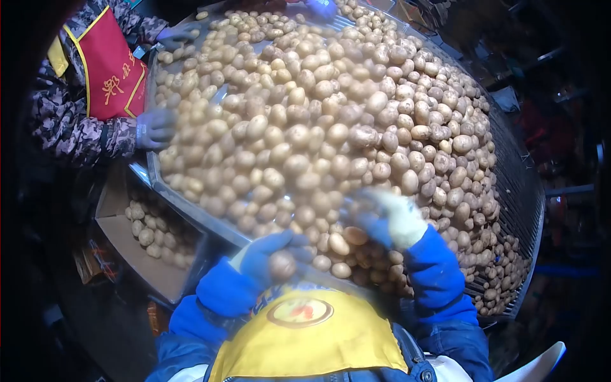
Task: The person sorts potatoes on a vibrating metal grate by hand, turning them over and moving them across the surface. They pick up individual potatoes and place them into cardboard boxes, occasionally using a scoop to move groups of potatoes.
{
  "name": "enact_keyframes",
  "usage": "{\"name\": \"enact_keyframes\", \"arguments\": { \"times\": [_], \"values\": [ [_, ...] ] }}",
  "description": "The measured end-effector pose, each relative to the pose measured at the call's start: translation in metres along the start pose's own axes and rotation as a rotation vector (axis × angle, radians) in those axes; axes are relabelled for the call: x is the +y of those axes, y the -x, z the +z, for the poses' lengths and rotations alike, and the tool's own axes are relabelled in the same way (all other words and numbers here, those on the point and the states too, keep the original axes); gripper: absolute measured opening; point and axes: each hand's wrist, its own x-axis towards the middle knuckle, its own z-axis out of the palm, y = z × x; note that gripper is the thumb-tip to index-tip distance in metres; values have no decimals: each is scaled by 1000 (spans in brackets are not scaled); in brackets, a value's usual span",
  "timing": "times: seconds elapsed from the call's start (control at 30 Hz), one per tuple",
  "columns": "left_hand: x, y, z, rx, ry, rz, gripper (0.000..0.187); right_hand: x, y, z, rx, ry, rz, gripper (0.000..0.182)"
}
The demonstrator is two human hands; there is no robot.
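Observation:
Potatoes [299,137] lie heaped over a wide metal sorting table [197,207] in front of me. My left hand [264,254], in a blue and white glove, is at the near edge of the table with its fingers curled around a potato [282,264]. Farther right, my right hand [385,219], gloved the same way, reaches low over the heap. Motion smears its fingers, and I cannot tell whether they grip anything. A brownish potato [356,235] lies just beside those fingers.
A cardboard box [127,245] with potatoes in it stands below the table's left edge. Across at the left, a person in camouflage sleeves [89,137] has a gloved hand [156,127] at the rim. Another gloved hand [323,7] shows at the top. Dark slats [512,184] run along the right.

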Motion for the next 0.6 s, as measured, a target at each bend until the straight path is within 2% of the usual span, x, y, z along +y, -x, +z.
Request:
{"name": "enact_keyframes", "arguments": {
  "times": [0.07, 0.13, 0.2, 0.23, 0.33, 0.4, 0.47, 0.53, 0.57, 0.6],
  "values": [
    [0, 2, 4, 9, 32, 5, 58, -7, -27, -20, 290, 89, -34, 50],
    [4, 4, 10, 19, 33, 7, 57, -4, -65, -37, 417, 287, -226, 56],
    [7, 5, 13, 16, 0, 42, 57, 37, -121, -26, 481, 515, -450, 60],
    [7, 6, 13, 10, -33, 74, 57, 28, -132, -24, 394, 550, -334, 61],
    [4, 9, 12, 60, -44, 128, 57, 6, -135, -32, 245, 469, -313, 57],
    [1, 9, 11, 83, -2, 139, 55, -20, -117, -47, 30, 75, -157, 35],
    [3, 11, 7, 81, 59, 141, 52, -4, -108, -36, -78, -357, -61, 32],
    [-3, 6, -6, -120, -150, 351, 54, 30, -93, -17, 49, -412, -365, 35],
    [-4, 8, -11, -203, -259, 464, 56, 4, -72, -12, 3, -811, -149, 36],
    [10, 18, -1, -160, -174, 301, 62, -11, -62, -3, -46, -1020, -19, 36]
  ]
}}
